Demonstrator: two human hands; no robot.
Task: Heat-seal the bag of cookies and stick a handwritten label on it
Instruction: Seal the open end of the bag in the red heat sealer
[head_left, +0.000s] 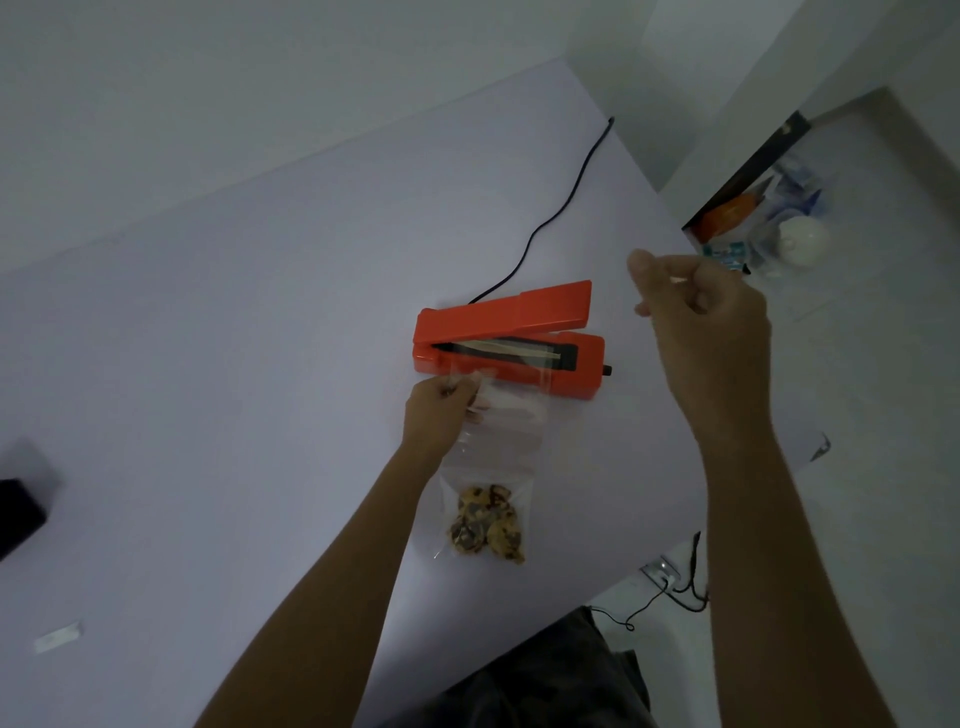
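Note:
An orange heat sealer (511, 340) lies on the pale table (234, 338) with its lid raised. A clear plastic bag (498, 441) stretches from the sealer's bar toward me, with several chocolate-chip cookies (488, 525) at its near end. My left hand (441, 410) pinches the bag's left edge close to the sealer. My right hand (701, 322) hovers in the air to the right of the sealer, fingers curled loosely, with nothing visible in it.
A black power cord (550, 218) runs from the sealer to the table's far edge. A small white slip (57, 636) lies near left, and a dark object (18, 512) sits at the left edge. Clutter (769, 223) and cables (675, 587) are on the floor to the right.

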